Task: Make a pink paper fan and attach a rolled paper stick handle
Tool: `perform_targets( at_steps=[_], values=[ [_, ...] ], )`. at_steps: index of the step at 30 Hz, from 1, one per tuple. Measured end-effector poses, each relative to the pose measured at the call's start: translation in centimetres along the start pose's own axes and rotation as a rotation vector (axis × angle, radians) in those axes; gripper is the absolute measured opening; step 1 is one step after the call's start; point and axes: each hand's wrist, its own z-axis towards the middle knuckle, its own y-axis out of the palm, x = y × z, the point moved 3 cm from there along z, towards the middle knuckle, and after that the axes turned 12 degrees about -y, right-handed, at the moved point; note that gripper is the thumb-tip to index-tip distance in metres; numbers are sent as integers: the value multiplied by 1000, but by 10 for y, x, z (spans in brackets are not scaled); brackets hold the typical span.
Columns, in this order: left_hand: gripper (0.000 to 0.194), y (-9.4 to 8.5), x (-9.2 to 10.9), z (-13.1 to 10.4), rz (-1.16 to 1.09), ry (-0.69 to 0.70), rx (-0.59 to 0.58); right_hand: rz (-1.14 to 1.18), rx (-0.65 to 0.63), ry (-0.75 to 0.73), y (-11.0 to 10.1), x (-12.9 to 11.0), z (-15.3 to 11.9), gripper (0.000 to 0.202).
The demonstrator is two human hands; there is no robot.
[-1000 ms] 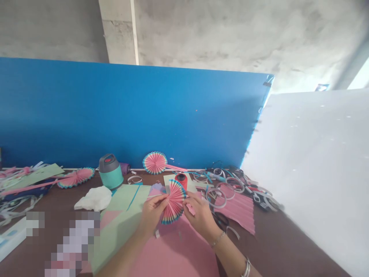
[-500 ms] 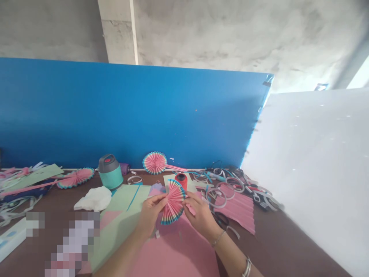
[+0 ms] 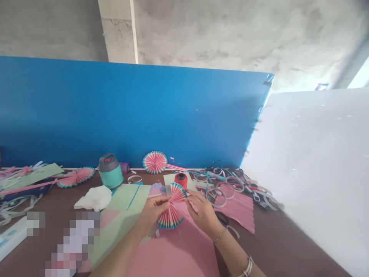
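A pleated pink paper fan (image 3: 170, 217) with a blue and cream edge hangs between my hands, spread into an upper and a lower part that meet at a pinched middle. My left hand (image 3: 152, 211) pinches it at that middle. At the right edge of its upper part, my right hand (image 3: 200, 209) has its fingers closed on the pleats. Below lies a large pink sheet (image 3: 175, 254), over pale green paper (image 3: 115, 227). Just behind the fan stands a red spool (image 3: 181, 180).
A finished round fan (image 3: 155, 162) leans by the blue panel (image 3: 129, 115); another fan (image 3: 76, 177) lies left. A teal-and-grey container (image 3: 111, 172) stands near white tissue (image 3: 93, 198). Tape rings (image 3: 216, 197) and pleated pink paper (image 3: 238, 209) lie right.
The fan's right side has split into separate upper and lower parts, where it was one continuous half-round. My right hand has moved slightly and now holds the upper part's edge.
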Motion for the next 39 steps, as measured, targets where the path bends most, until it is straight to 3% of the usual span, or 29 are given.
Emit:
perform_targets(
  at_steps=[8,16,22,29,39],
  values=[
    [45,-1,2,-1,-156,-23,-8,26,-44,5,4,-4,0,20],
    [46,0,4,-4,-223,-30,70,61,-46,19,6,-7,1,18],
    [44,0,5,-4,-284,-69,48,71,-57,17,3,-8,2,18],
    [42,-1,7,-3,-303,-69,18,80,-162,-8,1,-11,1,30],
    [40,2,8,-5,-366,-110,9,32,-160,-25,5,-10,0,27]
  ],
)
